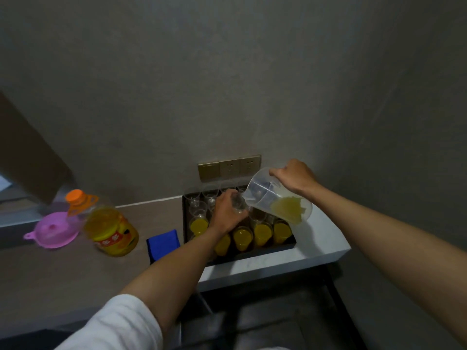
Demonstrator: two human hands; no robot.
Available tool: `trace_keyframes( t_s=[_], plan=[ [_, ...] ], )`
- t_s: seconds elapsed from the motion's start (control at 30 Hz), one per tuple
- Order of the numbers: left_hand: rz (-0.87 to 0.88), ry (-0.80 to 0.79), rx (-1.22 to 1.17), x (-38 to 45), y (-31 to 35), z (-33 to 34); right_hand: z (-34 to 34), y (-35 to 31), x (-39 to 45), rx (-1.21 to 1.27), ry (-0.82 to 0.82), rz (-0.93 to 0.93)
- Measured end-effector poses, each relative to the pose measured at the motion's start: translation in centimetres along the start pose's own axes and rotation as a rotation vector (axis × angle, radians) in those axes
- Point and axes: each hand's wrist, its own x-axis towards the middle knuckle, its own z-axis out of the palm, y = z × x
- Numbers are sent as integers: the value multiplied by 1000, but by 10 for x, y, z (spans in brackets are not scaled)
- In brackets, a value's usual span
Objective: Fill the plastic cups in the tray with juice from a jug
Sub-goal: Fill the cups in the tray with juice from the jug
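Frame left: one pink funnel [54,229], one juice bottle [111,229], one blue cloth [163,242]. Centre: tray [252,255]; five filled cups [262,234] visible, roughly seven empty. Left hand [226,213] grips an empty cup [238,204], thin and crushable, so hold lightly. Right hand [294,176] grips the tilted measuring jug [278,195] by its handle; nearly empty, light.

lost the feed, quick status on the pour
Right hand grips tilted jug, little juice left. Left hand holds empty cup at spout. Front cups full; nothing blocking.
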Motion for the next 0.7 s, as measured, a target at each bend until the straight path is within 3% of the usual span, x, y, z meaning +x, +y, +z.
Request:
trace_keyframes(
  t_s=[0.7],
  plan=[
    [80,-1,-21,-33,13,5,-6,-25,-37,-385,40,-204]
  ],
)
